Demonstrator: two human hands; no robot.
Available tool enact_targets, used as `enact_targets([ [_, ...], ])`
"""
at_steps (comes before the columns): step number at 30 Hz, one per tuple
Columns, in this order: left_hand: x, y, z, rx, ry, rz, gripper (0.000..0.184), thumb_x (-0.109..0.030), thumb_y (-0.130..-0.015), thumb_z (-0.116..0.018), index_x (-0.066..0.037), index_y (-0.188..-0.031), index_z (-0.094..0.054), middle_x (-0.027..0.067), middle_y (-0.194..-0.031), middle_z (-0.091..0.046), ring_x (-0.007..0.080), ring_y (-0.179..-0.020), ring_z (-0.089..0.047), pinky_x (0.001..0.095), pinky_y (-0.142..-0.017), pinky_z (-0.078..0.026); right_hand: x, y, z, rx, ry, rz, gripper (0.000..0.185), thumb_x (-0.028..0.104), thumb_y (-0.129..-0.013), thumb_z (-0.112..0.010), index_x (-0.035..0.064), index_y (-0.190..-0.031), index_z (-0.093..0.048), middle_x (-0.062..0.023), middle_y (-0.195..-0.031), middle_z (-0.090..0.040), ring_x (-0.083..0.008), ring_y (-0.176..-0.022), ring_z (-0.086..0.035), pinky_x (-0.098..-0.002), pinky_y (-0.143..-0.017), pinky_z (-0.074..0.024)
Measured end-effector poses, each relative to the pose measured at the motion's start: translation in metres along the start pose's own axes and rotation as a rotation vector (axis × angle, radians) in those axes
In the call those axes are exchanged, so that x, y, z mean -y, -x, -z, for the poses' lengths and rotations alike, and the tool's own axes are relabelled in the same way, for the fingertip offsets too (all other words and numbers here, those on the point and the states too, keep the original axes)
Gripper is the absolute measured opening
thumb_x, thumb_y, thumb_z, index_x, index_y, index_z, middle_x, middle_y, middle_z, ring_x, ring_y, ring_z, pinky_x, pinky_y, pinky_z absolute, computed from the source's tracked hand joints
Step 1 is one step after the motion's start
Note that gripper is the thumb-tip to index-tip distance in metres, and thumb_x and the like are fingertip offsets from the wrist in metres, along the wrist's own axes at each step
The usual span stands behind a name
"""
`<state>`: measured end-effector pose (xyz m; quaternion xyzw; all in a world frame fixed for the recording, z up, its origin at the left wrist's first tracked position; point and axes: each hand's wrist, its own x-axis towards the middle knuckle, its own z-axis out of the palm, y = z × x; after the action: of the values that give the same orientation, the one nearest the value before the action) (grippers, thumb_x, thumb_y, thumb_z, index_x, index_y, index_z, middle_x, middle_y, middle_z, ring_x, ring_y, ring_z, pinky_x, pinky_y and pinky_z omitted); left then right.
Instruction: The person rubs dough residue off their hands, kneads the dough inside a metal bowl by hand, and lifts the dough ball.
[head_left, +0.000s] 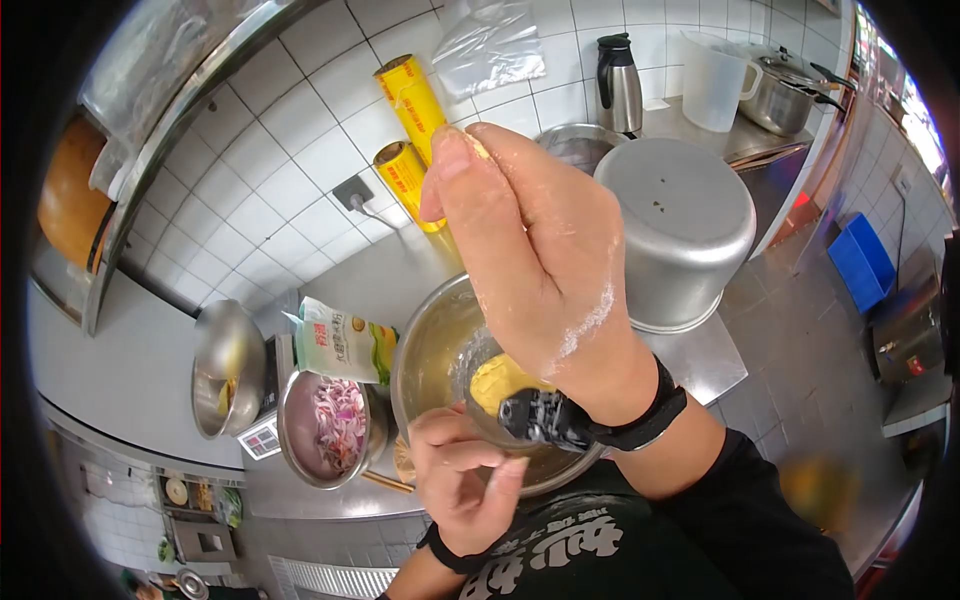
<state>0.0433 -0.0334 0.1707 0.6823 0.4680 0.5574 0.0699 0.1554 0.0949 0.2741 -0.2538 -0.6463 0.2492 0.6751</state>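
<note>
My right hand point(545, 235) is raised close to the camera above a metal mixing bowl point(408, 375), its back dusted with white flour. Its thumb and fingers are pinched, and a tiny bit of yellow dough shows at the tips. In the bowl lies a lump of yellow dough point(497, 383), partly hidden by a flour-smeared black piece point(545, 418) at my right wrist. At the bowl's near left rim, my left hand point(460, 475) has curled fingers with thumb and forefinger close together. Whether anything is between them I cannot make out.
Left of the mixing bowl stand a bowl of sliced red onion point(340, 425), a flour bag point(345, 342) and a metal bowl point(228, 345) beside a scale point(262, 438). An upturned metal pot point(680, 225) is at right. Yellow film rolls point(402, 175) lean by the wall.
</note>
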Motion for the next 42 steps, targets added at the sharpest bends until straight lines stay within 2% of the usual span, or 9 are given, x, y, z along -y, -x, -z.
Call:
enact_targets([
  [4,0.003,0.000,0.006,0.020,-0.023,0.014,0.037,-0.025,-0.066,-0.083,-0.009,-0.095,-0.066,0.0087,-0.097,-0.043,0.0249,-0.096,-0.046,0.0463,-0.094,-0.038,-0.001,-0.002,-0.009,-0.085,0.051,0.133,0.030,0.017,-0.088,-0.059,0.0058,-0.063,-0.047,-0.0104,-0.049,-0.046,-0.0294,-0.045,-0.047,-0.0377,-0.042,-0.0361],
  [7,-0.013,-0.009,0.003,0.098,-0.181,-0.016,0.063,-0.041,-0.053,-0.089,-0.012,-0.104,-0.067,0.0092,-0.106,-0.041,0.0277,-0.103,-0.043,0.0513,-0.097,-0.035,0.000,-0.003,-0.017,-0.163,0.245,0.284,0.025,0.018,-0.083,-0.062,0.0070,-0.064,-0.050,-0.0069,-0.049,-0.047,-0.0267,-0.047,-0.049,-0.0370,-0.044,-0.0394],
  [13,-0.011,-0.007,-0.002,0.123,-0.150,-0.099,0.039,-0.024,-0.064,-0.081,-0.014,-0.100,-0.068,0.0107,-0.117,-0.038,0.0296,-0.111,-0.041,0.0455,-0.096,-0.034,0.015,-0.002,-0.020,-0.164,0.195,0.374,0.022,0.017,-0.078,-0.065,0.0075,-0.064,-0.050,-0.0047,-0.051,-0.044,-0.0204,-0.047,-0.045,-0.0332,-0.043,-0.0363],
  [17,0.005,0.027,0.020,0.251,-0.549,-0.122,0.049,-0.039,-0.075,-0.072,-0.005,-0.109,-0.063,0.0136,-0.115,-0.059,0.0313,-0.100,-0.057,0.0437,-0.088,-0.045,0.030,-0.003,-0.010,-0.143,0.296,0.369,0.023,0.018,-0.079,-0.064,0.0061,-0.065,-0.050,-0.0051,-0.053,-0.044,-0.0187,-0.050,-0.046,-0.0320,-0.044,-0.0349],
  [24,0.001,-0.013,-0.007,-0.102,-0.435,-0.614,0.028,-0.031,-0.063,-0.085,-0.035,-0.086,-0.070,-0.0051,-0.100,-0.049,0.0174,-0.105,-0.043,0.0412,-0.097,-0.038,0.001,-0.006,-0.006,-0.083,0.306,0.287,0.025,0.019,-0.081,-0.063,0.0078,-0.063,-0.050,-0.0071,-0.051,-0.049,-0.0250,-0.048,-0.050,-0.0367,-0.043,-0.0376],
  [29,-0.017,-0.016,-0.001,0.036,-0.354,-0.127,0.035,-0.043,-0.064,-0.081,-0.028,-0.093,-0.072,0.0027,-0.103,-0.046,0.0235,-0.105,-0.042,0.0499,-0.102,-0.031,-0.009,-0.007,0.005,-0.019,0.259,0.154,0.024,0.017,-0.081,-0.064,0.0082,-0.063,-0.050,-0.0073,-0.051,-0.051,-0.0278,-0.048,-0.052,-0.0390,-0.044,-0.0402],
  [32,-0.016,-0.029,-0.010,0.219,-0.740,-0.208,0.035,-0.041,-0.066,-0.080,-0.027,-0.096,-0.071,0.0023,-0.104,-0.047,0.0241,-0.104,-0.043,0.0505,-0.102,-0.030,-0.020,-0.001,-0.004,-0.027,0.313,0.278,0.016,0.014,-0.081,-0.066,0.0061,-0.071,-0.055,-0.0070,-0.053,-0.050,-0.0247,-0.049,-0.049,-0.0366,-0.045,-0.0375],
  [36,0.005,-0.024,-0.010,0.195,-0.696,-0.368,0.036,-0.037,-0.068,-0.078,-0.024,-0.101,-0.069,0.0007,-0.103,-0.047,0.0237,-0.103,-0.044,0.0500,-0.100,-0.031,-0.030,0.003,-0.008,-0.014,0.354,0.319,0.014,0.013,-0.081,-0.068,0.0052,-0.075,-0.058,-0.0059,-0.054,-0.049,-0.0234,-0.050,-0.048,-0.0350,-0.046,-0.0363],
  [42,0.021,-0.022,-0.009,0.239,0.269,0.113,0.046,-0.009,-0.062,-0.083,-0.011,-0.099,-0.058,0.0110,-0.107,-0.046,0.0268,-0.100,-0.048,0.0381,-0.093,-0.038,-0.025,0.009,-0.007,0.028,0.345,0.238,0.021,0.016,-0.078,-0.066,0.0075,-0.064,-0.051,-0.0074,-0.053,-0.052,-0.0265,-0.050,-0.053,-0.0377,-0.046,-0.0414],
])
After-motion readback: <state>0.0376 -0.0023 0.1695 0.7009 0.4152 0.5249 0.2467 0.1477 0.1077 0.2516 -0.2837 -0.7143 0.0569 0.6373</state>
